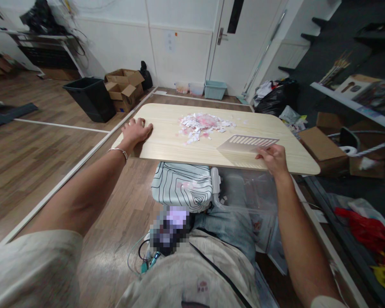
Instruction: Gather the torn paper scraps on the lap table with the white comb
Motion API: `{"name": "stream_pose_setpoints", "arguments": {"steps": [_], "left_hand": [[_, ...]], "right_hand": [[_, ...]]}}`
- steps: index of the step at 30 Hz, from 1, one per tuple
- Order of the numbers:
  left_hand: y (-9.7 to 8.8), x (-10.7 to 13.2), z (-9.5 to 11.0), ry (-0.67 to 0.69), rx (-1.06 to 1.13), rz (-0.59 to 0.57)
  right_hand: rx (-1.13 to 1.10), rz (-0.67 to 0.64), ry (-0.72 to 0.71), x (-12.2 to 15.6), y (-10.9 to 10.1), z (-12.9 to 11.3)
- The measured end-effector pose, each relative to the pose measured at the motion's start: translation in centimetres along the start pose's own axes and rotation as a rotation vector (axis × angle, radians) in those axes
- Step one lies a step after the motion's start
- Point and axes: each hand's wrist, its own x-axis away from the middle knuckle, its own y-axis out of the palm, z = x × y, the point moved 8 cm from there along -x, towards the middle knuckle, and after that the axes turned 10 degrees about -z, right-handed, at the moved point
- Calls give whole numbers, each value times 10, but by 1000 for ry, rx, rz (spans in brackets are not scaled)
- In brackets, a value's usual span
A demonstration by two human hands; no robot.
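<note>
From where I sit, the gathering looks partly done. Most of the paper scraps (201, 125), pink and white, lie in one loose heap at the middle of the table (167, 147), toward its far edge. A few strays lie off to the heap's right and near side, so in my judgement the sweeping-up is not finished and nothing has left the tabletop yet.

My right hand (273, 159) is closed on the near corner of a slotted plastic sheet (247, 144). The sheet lies flat on the table, near the heap but apart from it. It looks translucent, with a row of narrow slots along its far edge. I think it is a scraper of some kind, though the view is too soft to be sure.

My left hand (135, 130) rests open, palm down, on the table's left edge and grips nothing. Under the table I see a clear bin (253, 188).
</note>
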Motion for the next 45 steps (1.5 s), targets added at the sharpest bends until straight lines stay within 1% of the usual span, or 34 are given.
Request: {"name": "stream_pose_setpoints", "arguments": {"steps": [3, 6, 10, 12, 16, 18, 25, 28, 30, 33, 35, 37, 39, 43, 45], "left_hand": [[0, 0, 0, 2, 1, 0], [1, -1, -1, 7, 1, 1], [1, -1, -1, 11, -2, 5], [1, -1, -1, 14, -5, 2], [1, 0, 0, 27, -9, -25], [1, 0, 1, 30, -12, -39], [2, 1, 1, 20, -16, -32], [3, 0, 0, 12, -19, -9], [3, -2, -1, 9, -21, 9], [4, -4, -1, 18, -19, 19], [4, -5, -2, 17, -20, 21], [5, -6, -2, 12, -25, 19], [5, -6, -2, 11, -32, 15], [5, -5, -1, 19, -35, 19], [5, -5, -1, 23, -37, 15]], "right_hand": [[93, -42, -40, 3, 5, -7], [130, 10, -58, 9, 3, -9], [158, 103, -57, 11, -6, -4], [91, 179, -60, 10, -13, 1], [-116, 354, -95, 5, -25, 13], [-160, 402, -111, 2, -28, 18], [-202, 426, -109, -6, -32, 34], [-208, 401, -74, -9, -31, 40], [-198, 400, -68, -9, -31, 40], [-191, 440, -98, -7, -32, 35], [-189, 456, -86, -5, -33, 34], [-167, 439, -31, -6, -31, 36], [-92, 386, 19, -7, -29, 34], [170, 169, 52, -8, -17, 23], [221, 86, 58, -7, -12, 18]]}}
